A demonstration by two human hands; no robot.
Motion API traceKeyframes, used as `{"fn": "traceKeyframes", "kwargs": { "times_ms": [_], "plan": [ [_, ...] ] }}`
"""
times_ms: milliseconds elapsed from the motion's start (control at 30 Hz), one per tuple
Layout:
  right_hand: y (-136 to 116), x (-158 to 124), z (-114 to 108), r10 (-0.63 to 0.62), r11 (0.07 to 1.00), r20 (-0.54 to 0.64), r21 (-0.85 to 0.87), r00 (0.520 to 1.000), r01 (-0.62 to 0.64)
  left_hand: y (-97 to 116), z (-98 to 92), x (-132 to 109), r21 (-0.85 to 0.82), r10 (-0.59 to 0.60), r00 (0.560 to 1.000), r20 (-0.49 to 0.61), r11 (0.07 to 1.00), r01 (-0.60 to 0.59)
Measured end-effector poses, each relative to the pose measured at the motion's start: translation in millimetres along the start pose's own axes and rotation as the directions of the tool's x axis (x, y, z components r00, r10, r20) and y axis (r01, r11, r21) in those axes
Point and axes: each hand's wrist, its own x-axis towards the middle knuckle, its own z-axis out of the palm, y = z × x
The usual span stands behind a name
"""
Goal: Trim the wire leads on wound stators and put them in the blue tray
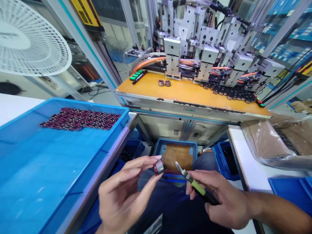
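My left hand (126, 191) pinches a small round metal part (159, 167) with red windings at its side, like a motor stator, between thumb and fingertips. In my right hand (219, 195) is a pair of pliers (192, 183) with pointed metal jaws and green-and-black handles, the fingers wrapped round them. The tips of the jaws point up and left toward the metal part, a short way apart from it. Beneath both hands, a blue tray (158, 144) with a brown sheet (179, 156) in it sits low in front of my lap.
At left, a big blue bin (48, 162) holds many red-and-black round parts (80, 118). Ahead stands a machine (187, 35) over an orange worktop (151, 87) with two round parts and a row of dark ones. A plastic-lined box (263, 139) is at right, a fan (31, 42) at upper left.
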Motion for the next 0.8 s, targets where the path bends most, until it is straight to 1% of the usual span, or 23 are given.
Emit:
{"fn": "traceKeyframes", "kwargs": {
  "times_ms": [267, 433, 667, 800],
  "plan": [
    [0.9, 9.0, 10.3, -0.022, 0.999, 0.029, -0.041, 0.999, 0.023, -0.7, -2.5, -7.2, -0.038, 0.028, 1.000, 0.003, 0.999, -0.028],
    [-3.8, 16.2, 13.3, -0.024, 1.000, 0.025, -0.017, 0.999, 0.025, 3.2, -2.7, -5.3, -0.057, 0.029, 0.999, 0.037, 0.998, -0.027],
    [-9.9, 20.6, 14.0, 0.090, 0.996, 0.048, 0.017, 0.995, -0.091, 2.0, -2.8, -10.1, -0.074, -0.031, 0.999, 0.030, 0.997, 0.033],
    [-4.9, 16.8, 12.3, 0.106, 0.991, 0.052, 0.079, 0.993, -0.110, 3.0, -1.5, -10.4, -0.075, -0.060, 0.998, 0.015, 0.995, 0.061]
  ]
}}
